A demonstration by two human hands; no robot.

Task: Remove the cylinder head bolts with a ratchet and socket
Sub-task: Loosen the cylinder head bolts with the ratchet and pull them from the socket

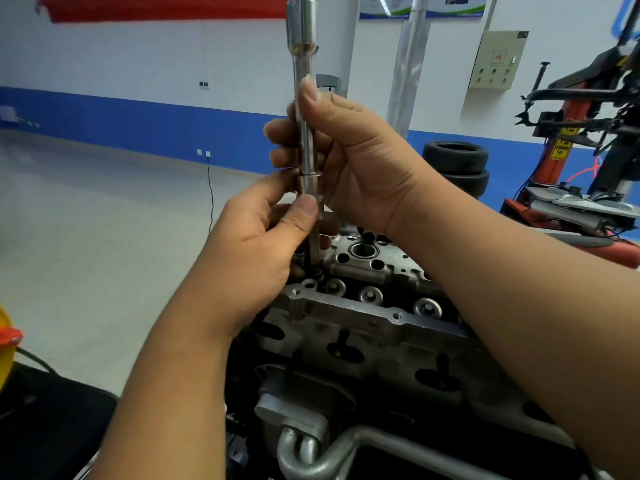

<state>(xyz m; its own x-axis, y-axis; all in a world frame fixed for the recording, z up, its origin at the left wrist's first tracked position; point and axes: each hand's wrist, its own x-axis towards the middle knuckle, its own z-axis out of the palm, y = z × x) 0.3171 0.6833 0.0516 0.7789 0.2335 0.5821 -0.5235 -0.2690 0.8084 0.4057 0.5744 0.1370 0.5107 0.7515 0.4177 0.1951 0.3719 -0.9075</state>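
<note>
A long chrome extension bar (pixel 302 64) with a wider socket end at its top stands upright in front of me, above the far left corner of the grey aluminium cylinder head (pixel 363 317). My right hand (pixel 349 161) grips the bar's middle, thumb lying up along the shaft. My left hand (pixel 256 244) pinches the lower part between thumb and fingers. The bar's bottom end is hidden behind my left hand, so I cannot tell whether it sits on a bolt. No ratchet handle is in view.
The head's valve wells and bolt holes run to the right under my right forearm. Metal coolant pipes (pixel 311 448) lie at the engine's near side. Stacked tyres (pixel 457 168) and a red tyre changer (pixel 571 168) stand at the right. A black cable (pixel 211 195) hangs at the wall.
</note>
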